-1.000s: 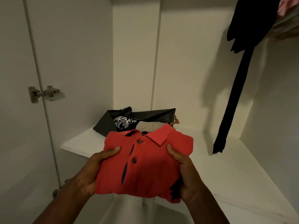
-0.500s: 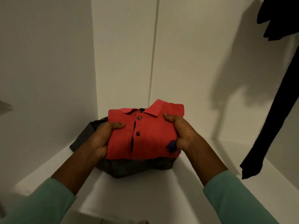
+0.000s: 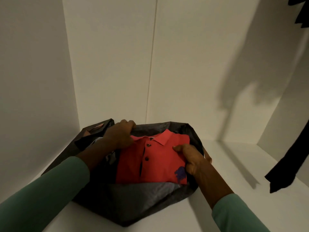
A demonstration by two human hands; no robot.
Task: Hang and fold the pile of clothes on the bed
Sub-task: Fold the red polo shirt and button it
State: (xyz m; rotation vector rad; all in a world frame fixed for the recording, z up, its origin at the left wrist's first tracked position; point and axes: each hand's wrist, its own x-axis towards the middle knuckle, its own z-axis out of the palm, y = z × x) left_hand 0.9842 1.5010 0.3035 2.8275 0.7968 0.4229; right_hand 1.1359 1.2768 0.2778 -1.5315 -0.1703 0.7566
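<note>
A folded red polo shirt (image 3: 155, 161) of matte, finely knit cloth lies in the open mouth of a dark bag (image 3: 133, 206). Its collar is turned flat toward the back, two dark buttons (image 3: 148, 145) run down its placket, and a purple embroidered emblem (image 3: 180, 173) sits near its lower right corner. The bag is charcoal, soft-walled and creased, and it slumps into an uneven many-sided shape on the smooth white shelf (image 3: 234, 168) in the left rear corner of a plain white wardrobe (image 3: 108, 64). Inside it, under the shirt, lies paler grey cloth (image 3: 158, 190). A dark piece with pale print (image 3: 111, 156) shows beside the left forearm, and a pinkish-brown strip (image 3: 98, 126) shows at the bag's rear left corner. The left hand (image 3: 120, 134) reaches in at the back, and its fingers (image 3: 128, 123) are curled over the bag's rear rim just beside the collar. The right hand (image 3: 192, 159) holds the shirt's right edge, with the thumb (image 3: 178, 148) flat on top of the cloth. Its other fingers are tucked beneath the shirt and hidden. Both forearms wear smooth teal-green sleeves (image 3: 50, 190). At the right a long, narrow black garment (image 3: 287, 164) hangs with its pointed end just above the shelf, well apart from the bag.
</note>
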